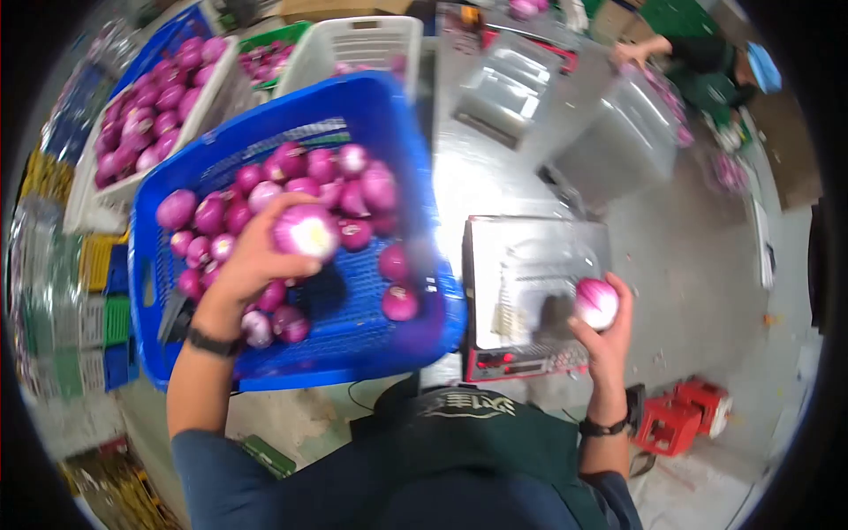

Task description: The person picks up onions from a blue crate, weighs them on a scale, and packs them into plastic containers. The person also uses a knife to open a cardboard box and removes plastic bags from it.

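Note:
My left hand (256, 252) is closed around a red onion (306, 233), its pale cut-looking end facing up. It hovers over a blue plastic basket (442, 309) that holds many more red onions (291, 159). On the right, my right hand (608, 340) grips a second red onion (596, 303) with a whitish lower side. This one is above the right edge of a weighing scale (539, 252) with a metal pan and a red-trimmed front panel. Part of the basket floor shows at its front right.
A white crate (190, 132) heaped with onions and another white crate (371, 31) stand behind the basket. Clear plastic bins (508, 79) sit on the metal table (707, 238). A co-worker's hand (642, 51) works at the far right. Red stools (671, 420) are on the floor.

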`<state>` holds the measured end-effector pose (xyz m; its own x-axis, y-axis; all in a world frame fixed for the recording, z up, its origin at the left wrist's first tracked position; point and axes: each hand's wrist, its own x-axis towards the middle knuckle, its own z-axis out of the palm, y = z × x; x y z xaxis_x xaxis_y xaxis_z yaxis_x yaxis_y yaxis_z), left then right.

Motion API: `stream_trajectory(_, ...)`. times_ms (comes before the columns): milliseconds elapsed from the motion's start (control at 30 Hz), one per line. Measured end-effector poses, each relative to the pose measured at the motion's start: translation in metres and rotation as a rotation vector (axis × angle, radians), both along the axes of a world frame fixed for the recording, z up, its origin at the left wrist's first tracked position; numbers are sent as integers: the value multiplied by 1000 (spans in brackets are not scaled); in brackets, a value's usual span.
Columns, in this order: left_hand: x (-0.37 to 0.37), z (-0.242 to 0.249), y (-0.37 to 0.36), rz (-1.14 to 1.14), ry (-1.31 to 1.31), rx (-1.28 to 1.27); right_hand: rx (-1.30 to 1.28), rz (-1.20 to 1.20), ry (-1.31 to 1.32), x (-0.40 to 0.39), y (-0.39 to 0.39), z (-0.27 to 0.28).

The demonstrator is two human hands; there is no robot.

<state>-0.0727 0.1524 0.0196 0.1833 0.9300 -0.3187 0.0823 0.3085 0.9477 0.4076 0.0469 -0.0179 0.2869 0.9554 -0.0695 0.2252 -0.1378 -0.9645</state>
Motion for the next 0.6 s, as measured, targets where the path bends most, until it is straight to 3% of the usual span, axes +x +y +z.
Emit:
stream_trajectory(67,36,36,-22,43,-62,162,59,29,-216,9,-3,-5)
stream_trajectory(100,56,49,-36,34,-81,212,59,31,-197,8,-3,1)
stream_trajectory(200,127,61,-76,-35,-90,377,135,173,-490,24,-4,0)
stream_trajectory(333,226,45,-94,-262,270,518,257,273,-647,38,2,1)
stream_trajectory(400,265,12,-85,-269,467,841,343,391,-821,45,6,3)
stream_trajectory(600,317,-39,-86,-402,785,842,338,498,-955,63,13,-13)
